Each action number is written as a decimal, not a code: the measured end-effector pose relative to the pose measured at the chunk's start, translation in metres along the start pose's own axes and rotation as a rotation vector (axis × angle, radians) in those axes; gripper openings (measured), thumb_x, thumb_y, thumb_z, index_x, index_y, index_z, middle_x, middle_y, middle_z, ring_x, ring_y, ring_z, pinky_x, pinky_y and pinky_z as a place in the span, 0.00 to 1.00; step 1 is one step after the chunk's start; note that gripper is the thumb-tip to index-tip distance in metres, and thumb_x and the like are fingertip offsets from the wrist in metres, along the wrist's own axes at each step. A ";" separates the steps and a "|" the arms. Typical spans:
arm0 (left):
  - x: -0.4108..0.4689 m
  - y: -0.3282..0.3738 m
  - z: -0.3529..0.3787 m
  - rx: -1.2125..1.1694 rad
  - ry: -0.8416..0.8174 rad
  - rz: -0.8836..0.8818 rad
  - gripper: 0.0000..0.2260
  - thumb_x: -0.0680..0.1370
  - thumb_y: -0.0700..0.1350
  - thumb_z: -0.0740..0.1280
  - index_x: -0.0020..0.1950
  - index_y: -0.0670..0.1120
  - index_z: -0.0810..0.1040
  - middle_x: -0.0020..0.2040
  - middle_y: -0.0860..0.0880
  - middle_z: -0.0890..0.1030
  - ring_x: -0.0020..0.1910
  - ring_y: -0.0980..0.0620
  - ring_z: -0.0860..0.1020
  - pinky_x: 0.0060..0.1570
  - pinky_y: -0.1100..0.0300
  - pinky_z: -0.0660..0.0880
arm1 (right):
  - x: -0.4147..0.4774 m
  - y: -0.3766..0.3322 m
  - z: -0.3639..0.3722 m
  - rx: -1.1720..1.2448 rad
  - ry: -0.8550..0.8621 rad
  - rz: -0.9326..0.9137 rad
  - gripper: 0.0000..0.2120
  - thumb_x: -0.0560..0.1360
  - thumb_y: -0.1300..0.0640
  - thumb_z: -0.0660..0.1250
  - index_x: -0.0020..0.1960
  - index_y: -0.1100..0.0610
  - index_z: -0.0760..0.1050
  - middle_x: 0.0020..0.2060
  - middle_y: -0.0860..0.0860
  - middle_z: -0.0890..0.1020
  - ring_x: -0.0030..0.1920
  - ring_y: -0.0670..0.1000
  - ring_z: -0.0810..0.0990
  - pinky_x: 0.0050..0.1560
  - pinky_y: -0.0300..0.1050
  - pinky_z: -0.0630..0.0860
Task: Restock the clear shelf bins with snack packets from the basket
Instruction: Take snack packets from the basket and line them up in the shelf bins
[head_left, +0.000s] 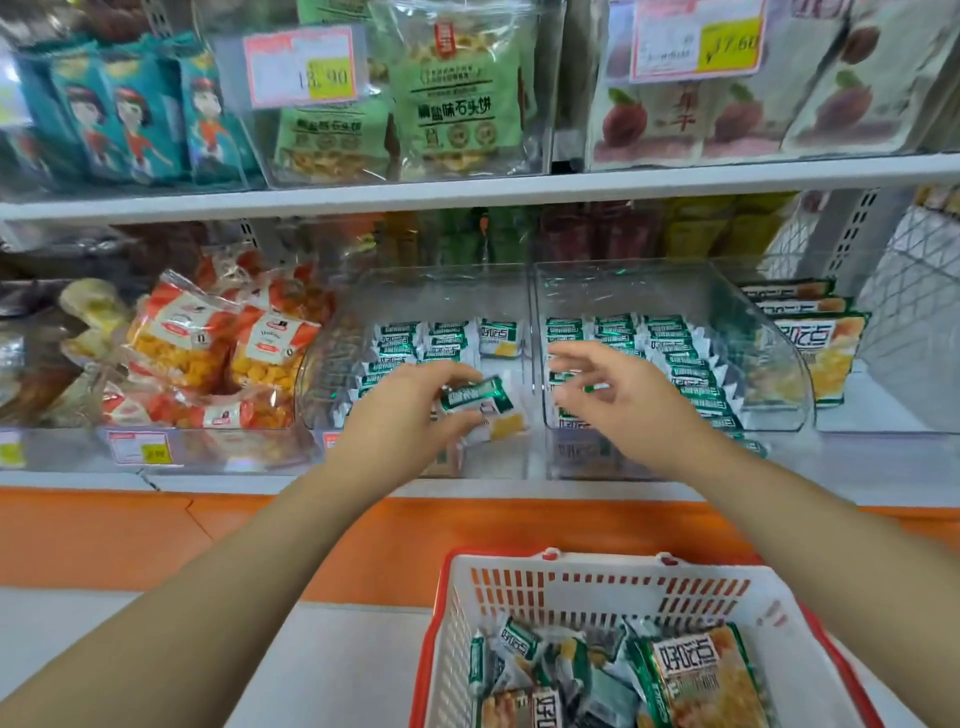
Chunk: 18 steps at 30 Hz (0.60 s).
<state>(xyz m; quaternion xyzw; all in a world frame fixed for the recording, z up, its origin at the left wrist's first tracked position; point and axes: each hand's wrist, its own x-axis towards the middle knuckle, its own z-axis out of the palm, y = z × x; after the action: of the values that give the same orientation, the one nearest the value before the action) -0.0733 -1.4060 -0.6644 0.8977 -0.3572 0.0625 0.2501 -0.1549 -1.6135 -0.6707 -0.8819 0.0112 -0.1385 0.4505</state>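
Presently the fingers (452, 371) of the left hand (410, 410) are curled round one green packet (475, 396) and pinch it near one end. The packet is tilted above the bare front floor of the left bin (327, 374) and is not yet set down. The right hand (618, 400) hangs over the right bin (774, 364) with its fingers spread and loosely bent. It appears to hold nothing; a green sliver between the fingers may be stock beneath.

The two bins stand side by side on the shelf (467, 486). Each holds rows (680, 358) of like packets on edge. The left bin's rows fill its rear and left part, while the right bin's run nearly to the front. The basket (597, 564) sits below, near the shelf, with more packets and a larger bag (691, 670) in it.

Risks, as judged:
- The packet is gripped at one end only. Released while tilted, it would likely fall flat instead of joining a row.
- The rows lean on one another, so a hand pushed in hard could topple several.
- The right hand is close over its rows and could brush them over.
- The larger bag does not match this stock, and dropping it here would misplace it.
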 end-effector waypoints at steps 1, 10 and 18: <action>0.011 -0.007 -0.001 -0.013 0.041 -0.034 0.17 0.76 0.50 0.69 0.64 0.51 0.75 0.60 0.53 0.78 0.57 0.54 0.75 0.53 0.62 0.69 | 0.012 0.005 -0.002 -0.114 -0.013 -0.007 0.21 0.78 0.55 0.64 0.69 0.47 0.67 0.61 0.43 0.75 0.56 0.42 0.75 0.55 0.33 0.72; 0.128 -0.058 0.032 0.143 0.040 -0.145 0.16 0.76 0.51 0.69 0.63 0.53 0.75 0.60 0.51 0.80 0.58 0.49 0.77 0.50 0.56 0.72 | 0.085 0.048 -0.004 -0.381 -0.197 -0.085 0.18 0.81 0.51 0.56 0.70 0.41 0.67 0.74 0.40 0.59 0.71 0.39 0.57 0.72 0.42 0.57; 0.198 -0.076 0.086 0.192 -0.116 -0.095 0.15 0.76 0.50 0.69 0.61 0.50 0.73 0.55 0.45 0.80 0.52 0.43 0.78 0.50 0.52 0.76 | 0.086 0.067 0.004 -0.175 -0.165 -0.151 0.17 0.80 0.50 0.58 0.63 0.31 0.65 0.68 0.28 0.58 0.67 0.31 0.60 0.62 0.28 0.58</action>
<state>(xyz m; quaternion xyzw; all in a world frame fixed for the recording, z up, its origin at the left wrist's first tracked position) 0.1181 -1.5224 -0.7115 0.9356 -0.3204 0.0325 0.1446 -0.0638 -1.6621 -0.7062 -0.9245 -0.0804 -0.0975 0.3596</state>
